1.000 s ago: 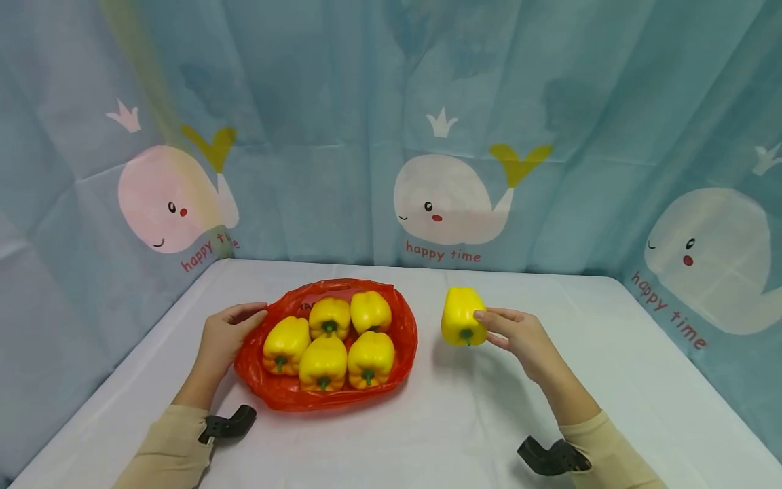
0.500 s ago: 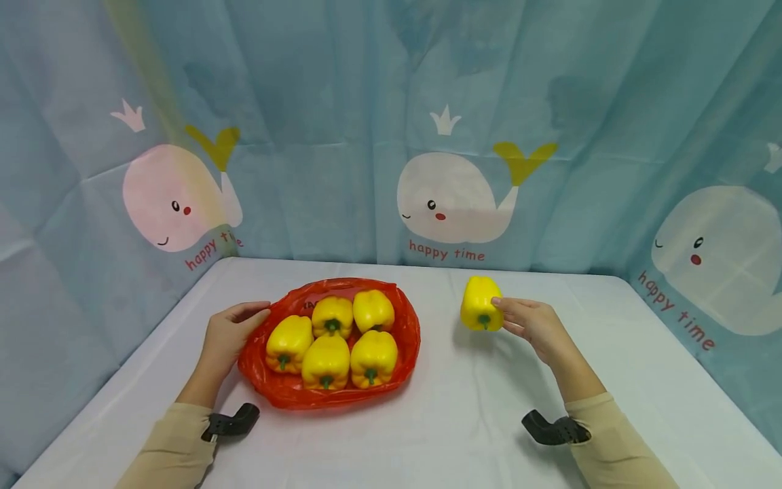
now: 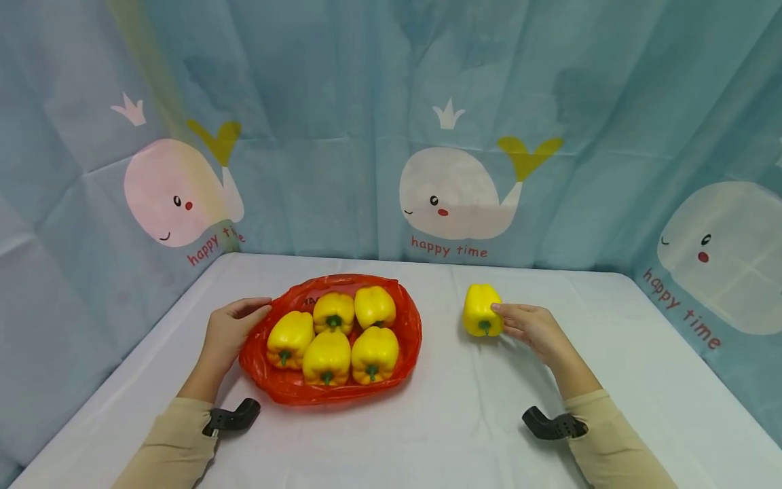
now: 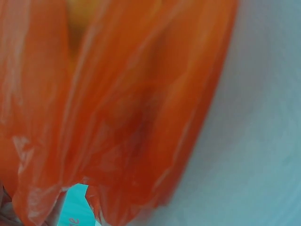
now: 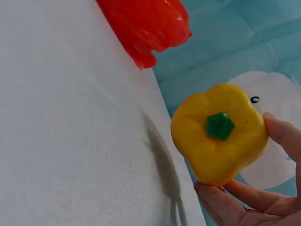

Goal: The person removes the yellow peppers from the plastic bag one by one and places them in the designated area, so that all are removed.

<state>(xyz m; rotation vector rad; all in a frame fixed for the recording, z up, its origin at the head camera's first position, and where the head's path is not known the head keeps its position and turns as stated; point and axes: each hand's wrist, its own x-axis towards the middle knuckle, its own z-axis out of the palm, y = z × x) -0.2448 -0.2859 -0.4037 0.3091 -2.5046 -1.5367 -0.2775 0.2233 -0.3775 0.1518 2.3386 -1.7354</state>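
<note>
A red plastic bag (image 3: pixel 292 392) lies on the table with its mouth spread wide, several yellow bell peppers (image 3: pixel 326 356) inside. My left hand (image 3: pixel 227 334) pinches the bag's left rim; in the left wrist view the orange-red plastic (image 4: pixel 141 103) fills much of the picture and hides most of that hand. To the right of the bag, my right hand (image 3: pixel 537 333) grips one yellow bell pepper (image 3: pixel 480 309) between thumb and fingers, its green stem towards me. In the right wrist view this pepper (image 5: pixel 193 129) appears just over the tabletop, its shadow beside it.
A white cloth covers the table (image 3: pixel 421 441). Behind and at both sides hangs a light blue curtain (image 3: pixel 318 197) printed with whales. A black wrist mount (image 3: pixel 232 417) sits on the left sleeve, another black mount (image 3: pixel 554 424) on the right.
My right hand has carried the bell pepper rightwards, away from the bag, then lowered it slightly towards the table. The left hand stays at the bag's rim.
</note>
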